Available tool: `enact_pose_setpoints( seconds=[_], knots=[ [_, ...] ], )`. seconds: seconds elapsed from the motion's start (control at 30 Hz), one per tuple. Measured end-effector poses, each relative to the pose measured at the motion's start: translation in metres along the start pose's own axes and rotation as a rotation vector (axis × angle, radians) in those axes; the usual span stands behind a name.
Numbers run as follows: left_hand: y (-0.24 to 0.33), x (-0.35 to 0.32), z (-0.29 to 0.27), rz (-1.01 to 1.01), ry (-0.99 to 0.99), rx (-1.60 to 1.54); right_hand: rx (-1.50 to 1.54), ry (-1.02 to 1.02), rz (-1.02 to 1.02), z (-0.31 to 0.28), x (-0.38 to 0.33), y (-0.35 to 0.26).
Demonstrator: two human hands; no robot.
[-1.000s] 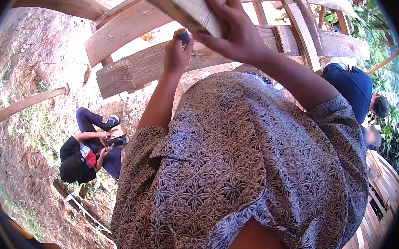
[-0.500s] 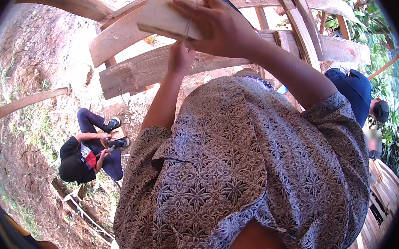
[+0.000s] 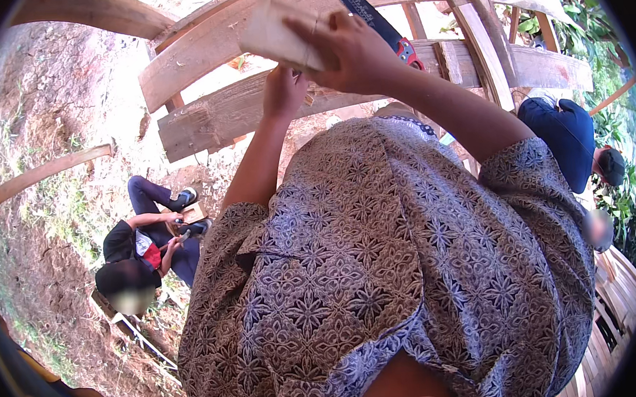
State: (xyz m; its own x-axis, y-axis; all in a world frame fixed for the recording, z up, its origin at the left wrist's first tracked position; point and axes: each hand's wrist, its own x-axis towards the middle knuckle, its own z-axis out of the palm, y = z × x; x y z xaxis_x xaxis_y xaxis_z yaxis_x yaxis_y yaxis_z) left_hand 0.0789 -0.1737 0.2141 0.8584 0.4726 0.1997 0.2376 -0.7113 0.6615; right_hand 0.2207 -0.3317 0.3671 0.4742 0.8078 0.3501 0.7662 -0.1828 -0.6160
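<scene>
My right hand point(image 3: 358, 54) grips a pale wooden block point(image 3: 271, 38), its fingers lying across the upper face. A thin dark line crosses the block close to the fingers. My left hand point(image 3: 285, 91) is closed just under the block's near edge; what its fingers hold is too small and hidden to name. Beyond my right hand, a handsaw point(image 3: 361, 7) with a dark blade and a red and black handle lies on the planks of a wooden bench point(image 3: 209, 117).
Upright wooden slats point(image 3: 486, 54) lean across the bench at right. A seated person point(image 3: 148, 247) works with a hand tool on the ground at left. Another person point(image 3: 561, 137) in dark blue bends at right. A curved wooden rail point(image 3: 47, 173) stands at far left.
The block and both hands have shifted slightly, the block a little right and down in view. More of the handsaw, including its handle, now shows. The seated person's head has turned.
</scene>
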Motion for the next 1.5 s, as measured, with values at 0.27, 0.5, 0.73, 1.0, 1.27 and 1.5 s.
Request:
enact_pose_setpoints(
  seconds=[0.27,0.5,0.73,1.0,1.27,1.5],
  knots=[
    [0.007,0.015,-0.003,-0.241,-0.087,-0.097,0.069,-0.106,0.461,0.055,-0.058,0.089],
    [-0.022,0.061,0.002,-0.237,-0.080,0.024,-0.087,-0.238,0.451,0.118,-0.141,0.134],
    [-0.018,0.067,-0.009,-0.449,-0.273,-0.097,-0.039,-0.299,0.457,0.099,-0.154,0.121],
    [0.027,0.000,-0.029,-0.247,0.023,-0.273,0.015,-0.318,0.534,0.097,-0.159,0.129],
    [0.035,-0.010,-0.026,-0.179,0.130,-0.233,-0.034,-0.249,0.400,0.105,-0.162,0.146],
    [0.038,-0.011,-0.019,-0.164,0.126,-0.178,0.028,-0.314,0.461,0.097,-0.152,0.140]
  ],
)
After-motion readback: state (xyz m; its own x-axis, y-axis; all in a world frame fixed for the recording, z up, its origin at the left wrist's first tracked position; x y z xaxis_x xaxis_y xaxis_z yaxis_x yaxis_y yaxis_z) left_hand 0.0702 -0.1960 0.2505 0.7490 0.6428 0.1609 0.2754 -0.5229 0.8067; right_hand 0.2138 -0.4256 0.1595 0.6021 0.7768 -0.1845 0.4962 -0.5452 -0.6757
